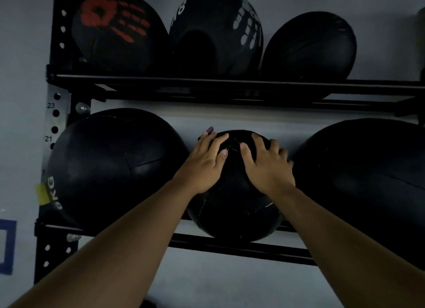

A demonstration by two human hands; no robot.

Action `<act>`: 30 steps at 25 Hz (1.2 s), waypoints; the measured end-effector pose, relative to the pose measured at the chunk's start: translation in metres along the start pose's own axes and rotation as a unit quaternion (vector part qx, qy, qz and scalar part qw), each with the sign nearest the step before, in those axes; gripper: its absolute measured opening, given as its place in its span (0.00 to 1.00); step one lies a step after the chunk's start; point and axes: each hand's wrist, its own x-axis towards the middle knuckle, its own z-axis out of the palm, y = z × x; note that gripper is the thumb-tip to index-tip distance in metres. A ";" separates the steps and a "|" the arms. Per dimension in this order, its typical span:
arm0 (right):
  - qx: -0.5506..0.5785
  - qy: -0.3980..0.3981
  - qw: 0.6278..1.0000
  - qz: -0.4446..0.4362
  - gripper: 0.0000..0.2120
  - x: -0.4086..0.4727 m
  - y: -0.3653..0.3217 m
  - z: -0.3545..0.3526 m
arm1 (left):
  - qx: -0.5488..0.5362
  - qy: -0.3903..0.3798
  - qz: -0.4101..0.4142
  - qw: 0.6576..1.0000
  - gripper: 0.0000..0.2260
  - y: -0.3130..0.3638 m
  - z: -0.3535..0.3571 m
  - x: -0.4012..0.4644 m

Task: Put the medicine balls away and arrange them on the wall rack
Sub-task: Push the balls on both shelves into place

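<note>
Black steel wall rack [230,83], two tiers in view, perforated upright at 9 o'clock; stamped hole numbers "23" and "21" legible on its grey plate.

Medicine balls, black, six counted: three per tier.

Lower tier, largest first: large black leather-look ball [368,183] at 3 o'clock, no legible marking; large black ball lettered "KG" in white [110,167] at 9 o'clock, the digit before it unclear, a yellow tag beside it; small black cracked ball [234,213] at centre, resting on the lower rails between the two large ones.

Upper tier: ball with red handprint [119,29] at 11 o'clock; ball with white handprint and a white figure, possibly "8" [216,31] at 12 o'clock; plain black ball [310,45] at 1 o'clock.

Hands, two: left hand [204,162] and right hand [266,167], both with fingers spread, palms pressed flat on the top of the small centre ball.
</note>
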 end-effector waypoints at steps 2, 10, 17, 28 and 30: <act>0.002 -0.013 1.000 0.000 0.35 0.001 0.008 -0.001 | 0.011 0.001 0.000 1.000 0.25 0.006 0.001 0.001; 0.028 0.021 0.996 -0.076 0.32 0.012 -0.051 -0.021 | 0.214 0.010 -0.015 0.977 0.27 -0.018 -0.083 -0.004; 0.097 -0.004 0.981 -0.167 0.30 0.005 -0.218 0.034 | 0.229 0.138 -0.135 0.954 0.24 -0.106 -0.189 -0.025; 0.115 0.019 0.987 -0.107 0.38 0.005 -0.263 0.078 | 0.037 0.154 -0.163 0.974 0.33 -0.178 -0.202 -0.044; 0.108 0.008 0.989 -0.103 0.35 0.006 -0.265 0.075 | 0.036 0.144 -0.167 0.975 0.32 -0.179 -0.203 -0.043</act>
